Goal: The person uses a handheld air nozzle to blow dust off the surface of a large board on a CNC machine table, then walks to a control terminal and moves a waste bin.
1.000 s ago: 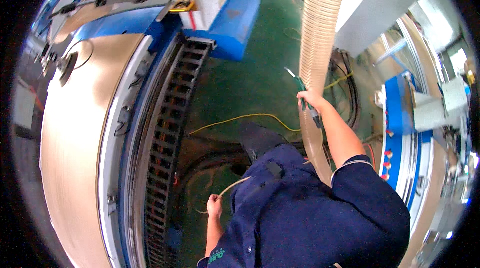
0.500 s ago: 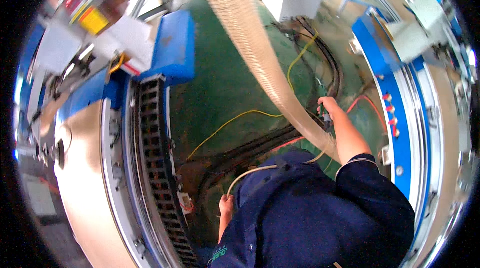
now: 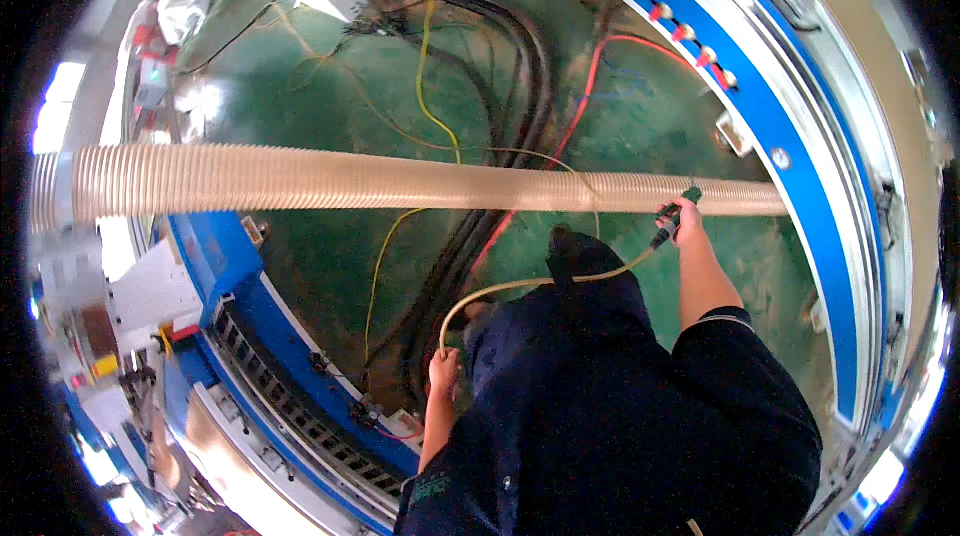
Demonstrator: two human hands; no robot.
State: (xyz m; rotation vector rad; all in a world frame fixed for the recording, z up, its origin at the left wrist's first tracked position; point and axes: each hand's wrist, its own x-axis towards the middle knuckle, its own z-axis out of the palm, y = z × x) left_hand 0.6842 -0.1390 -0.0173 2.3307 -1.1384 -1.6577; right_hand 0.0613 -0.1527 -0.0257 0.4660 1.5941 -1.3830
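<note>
My right hand (image 3: 689, 222) is wrapped round a green and dark air blow gun (image 3: 664, 233), held out to the right beside a wide ribbed duct hose (image 3: 350, 179). From the gun's rear end, a thin beige air hose (image 3: 520, 285) curves left across the front of my dark shirt. My left hand (image 3: 444, 370), low at my left side, is closed round that thin hose. The ribbed hose stretches from the left rim to the blue machine side at right; whether the gun touches it I cannot tell.
Black cables (image 3: 535, 66), a yellow cord (image 3: 425, 66) and a red hose (image 3: 588, 96) lie on the green floor. A blue and white machine rail (image 3: 760, 126) curves along the right. Lower left stands another machine with a black cable chain (image 3: 290, 391).
My view has turned to the right, so the ribbed hose, steeply slanted before, now crosses nearly level. Both hands keep their hold on the blow gun and thin hose.
</note>
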